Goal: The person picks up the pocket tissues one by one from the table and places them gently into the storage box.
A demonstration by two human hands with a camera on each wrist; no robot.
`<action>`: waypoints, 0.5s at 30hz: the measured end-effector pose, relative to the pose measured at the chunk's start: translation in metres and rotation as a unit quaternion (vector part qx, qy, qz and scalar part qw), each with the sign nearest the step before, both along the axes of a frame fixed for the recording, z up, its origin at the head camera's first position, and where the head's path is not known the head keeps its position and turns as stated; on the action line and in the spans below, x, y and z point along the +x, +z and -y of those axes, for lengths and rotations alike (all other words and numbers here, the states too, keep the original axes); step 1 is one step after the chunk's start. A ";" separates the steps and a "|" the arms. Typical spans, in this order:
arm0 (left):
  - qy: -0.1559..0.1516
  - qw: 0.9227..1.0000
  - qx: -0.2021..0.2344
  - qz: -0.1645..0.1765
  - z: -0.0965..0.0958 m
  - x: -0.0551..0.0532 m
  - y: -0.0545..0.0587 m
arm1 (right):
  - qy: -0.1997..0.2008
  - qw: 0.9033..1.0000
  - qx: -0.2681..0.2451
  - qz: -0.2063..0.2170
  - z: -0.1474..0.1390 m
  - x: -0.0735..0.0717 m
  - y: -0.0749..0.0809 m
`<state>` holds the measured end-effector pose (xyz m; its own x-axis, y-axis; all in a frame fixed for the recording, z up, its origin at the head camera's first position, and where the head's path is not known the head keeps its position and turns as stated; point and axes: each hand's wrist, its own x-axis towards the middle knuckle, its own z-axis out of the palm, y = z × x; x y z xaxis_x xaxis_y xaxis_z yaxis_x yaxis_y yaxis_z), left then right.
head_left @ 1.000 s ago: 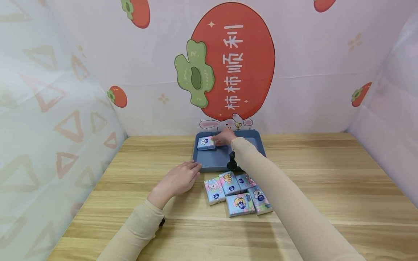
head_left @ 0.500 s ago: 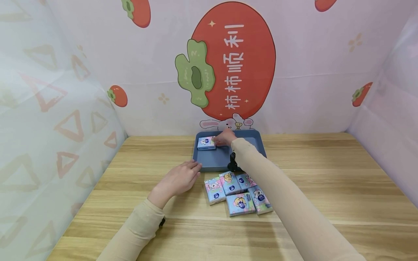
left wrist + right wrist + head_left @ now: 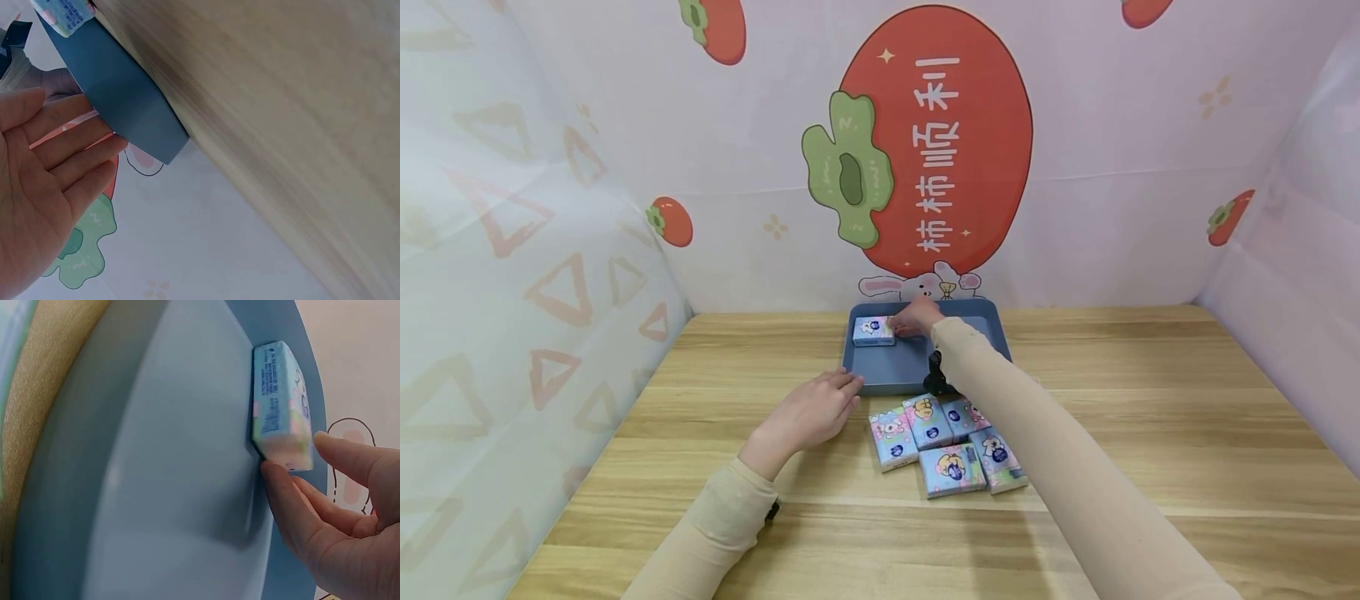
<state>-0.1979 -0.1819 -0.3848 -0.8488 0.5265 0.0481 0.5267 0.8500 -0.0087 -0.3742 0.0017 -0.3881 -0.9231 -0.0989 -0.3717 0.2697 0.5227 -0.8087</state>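
A blue tray [image 3: 880, 388] lies near the back of the table, with one small tissue pack [image 3: 873, 331] flat in its far left corner. My right hand [image 3: 915, 317] reaches into the tray and holds the near end of that tissue pack [image 3: 275, 394]; in the right wrist view the thumb is at the pack's upper edge and the fingertips at its lower corner. My left hand [image 3: 811, 410] is at the tray's front left corner, fingertips at the rim. The left wrist view shows its palm [image 3: 31, 206] and extended fingers beside the tray's wall [image 3: 125, 94].
Several printed tissue packs lie in a loose group before the tray, among them one pack [image 3: 952, 471] nearest me and one [image 3: 893, 438] at the left. My right forearm [image 3: 1060, 450] passes over the group's right side. A printed cloth [image 3: 760, 150] hangs behind the table.
The tissue pack in the tray has settled slightly lower and straighter under my right hand. My left hand stays at the rim, and the loose packs have not moved.
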 end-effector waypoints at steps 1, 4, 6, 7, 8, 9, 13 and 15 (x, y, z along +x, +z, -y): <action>0.000 1.000 0.000 -0.001 0.000 0.000 0.000 | -0.001 1.000 0.001 0.001 0.000 -0.001 0.000; 0.000 1.000 0.001 0.000 -0.001 0.000 0.001 | -0.002 1.000 0.004 0.002 0.000 -0.002 0.000; -0.001 1.000 0.002 0.001 -0.001 0.000 0.001 | -0.001 1.000 0.004 0.004 0.000 -0.002 0.001; -0.001 1.000 0.003 0.001 -0.001 0.000 0.001 | 0.000 1.000 0.003 0.004 -0.001 -0.001 0.001; -0.002 1.000 0.004 0.001 -0.001 0.000 0.001 | 0.001 1.000 0.003 0.004 -0.001 -0.001 0.001; -0.003 1.000 0.005 0.000 -0.001 0.000 0.001 | 0.002 1.000 0.002 0.005 -0.001 -0.001 0.002; -0.006 1.000 0.007 -0.003 -0.001 0.000 0.002 | 0.010 1.000 0.000 0.008 -0.003 0.001 0.004; -0.005 1.000 0.004 -0.003 0.000 0.001 0.001 | 0.015 1.000 0.002 0.008 -0.003 0.001 0.005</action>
